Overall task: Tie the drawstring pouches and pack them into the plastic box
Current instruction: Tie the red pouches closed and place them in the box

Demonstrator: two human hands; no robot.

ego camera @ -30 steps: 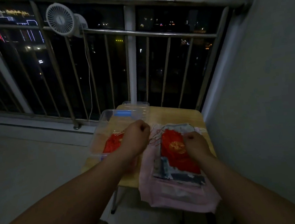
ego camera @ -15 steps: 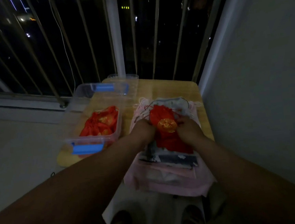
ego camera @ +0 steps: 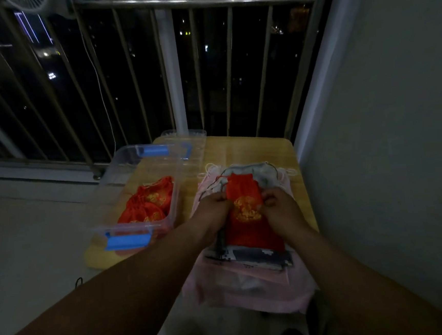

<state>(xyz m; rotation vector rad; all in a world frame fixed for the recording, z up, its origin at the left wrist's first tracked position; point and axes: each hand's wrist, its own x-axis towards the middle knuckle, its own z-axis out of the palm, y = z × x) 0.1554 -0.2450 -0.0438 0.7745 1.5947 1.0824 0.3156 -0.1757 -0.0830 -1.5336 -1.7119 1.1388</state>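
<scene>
A red drawstring pouch (ego camera: 243,192) with a gold emblem lies on top of a stack of pouches (ego camera: 254,284), pink and grey ones beneath it. My left hand (ego camera: 212,208) pinches the red pouch's left side and my right hand (ego camera: 279,205) pinches its right side, fingers curled. To the left stands the clear plastic box (ego camera: 175,206) with blue latches, holding several tied red pouches (ego camera: 148,203).
The small wooden table (ego camera: 253,148) stands against a grey wall on the right and a metal balcony railing (ego camera: 200,3) behind. The box's clear lid (ego camera: 185,141) lies behind the box. A small fan (ego camera: 29,1) hangs on the railing at top left.
My left hand has moved from over the box to the red pouch on the stack. Both hands now pinch that pouch at its sides. The view has tilted down and back up.
</scene>
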